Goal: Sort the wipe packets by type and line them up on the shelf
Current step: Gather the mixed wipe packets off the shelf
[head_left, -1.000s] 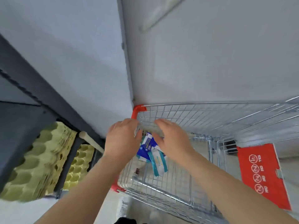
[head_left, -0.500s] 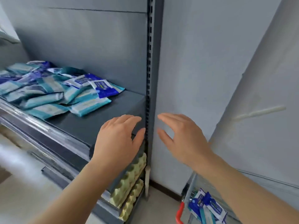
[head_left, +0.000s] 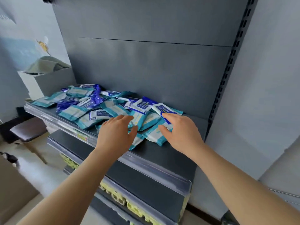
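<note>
A loose heap of wipe packets (head_left: 90,104) lies unsorted on the dark grey shelf (head_left: 155,153). Some packets are teal and white (head_left: 71,112), others dark blue and white (head_left: 142,105). My left hand (head_left: 116,135) hovers over the near right end of the heap, fingers spread and relaxed, holding nothing. My right hand (head_left: 180,130) is open too, its fingertips reaching onto a blue and white packet (head_left: 164,109) and a teal one (head_left: 154,135) at the heap's right edge. The right part of the shelf is bare.
Yellow egg trays (head_left: 113,194) sit on the lower shelves. The slotted upright (head_left: 227,69) bounds the shelf on the right, with a pale wall beyond. A grey box (head_left: 48,78) stands to the left, and a dark stool (head_left: 27,130) below it.
The view swung from the shopping cart up to the shelf. Both empty hands moved forward and left onto the right end of the packet heap.
</note>
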Demonstrator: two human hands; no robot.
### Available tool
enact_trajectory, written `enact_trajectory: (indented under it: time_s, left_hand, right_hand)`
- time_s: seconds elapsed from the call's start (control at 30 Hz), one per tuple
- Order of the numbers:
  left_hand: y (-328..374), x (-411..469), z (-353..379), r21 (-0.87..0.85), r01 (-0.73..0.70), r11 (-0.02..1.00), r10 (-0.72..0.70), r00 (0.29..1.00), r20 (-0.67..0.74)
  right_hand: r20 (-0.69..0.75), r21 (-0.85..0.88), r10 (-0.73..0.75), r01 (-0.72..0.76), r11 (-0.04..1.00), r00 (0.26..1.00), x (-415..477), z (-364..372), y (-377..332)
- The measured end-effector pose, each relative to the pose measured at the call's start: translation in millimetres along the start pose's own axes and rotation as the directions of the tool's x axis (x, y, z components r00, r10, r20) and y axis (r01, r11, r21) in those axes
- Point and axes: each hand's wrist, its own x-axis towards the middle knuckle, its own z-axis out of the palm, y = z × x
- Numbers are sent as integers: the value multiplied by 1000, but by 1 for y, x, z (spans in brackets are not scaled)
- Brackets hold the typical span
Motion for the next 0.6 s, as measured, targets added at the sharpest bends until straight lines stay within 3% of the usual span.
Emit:
enact_trajectory:
  time_s: [0.27,0.43,0.53,0.6]
  left_hand:
    - [-26,121,52,4,37,999,-37,986,165]
    - [-34,176,79,-180,170,969,-108,944,312]
    - [-47,191,83,-289,196,937,-73,919,388]
    - [-60,196,79,-270,171,948,-32,892,452]
  right_hand:
    - [118,-126,252,-237,963,961,92,58,47]
    - [223,-73,351,-344,936,909,125,80,68]
    - [289,-49,385,-388,920,876,136,81,71]
    - [365,-57,430,-441,896,826,143,81,73]
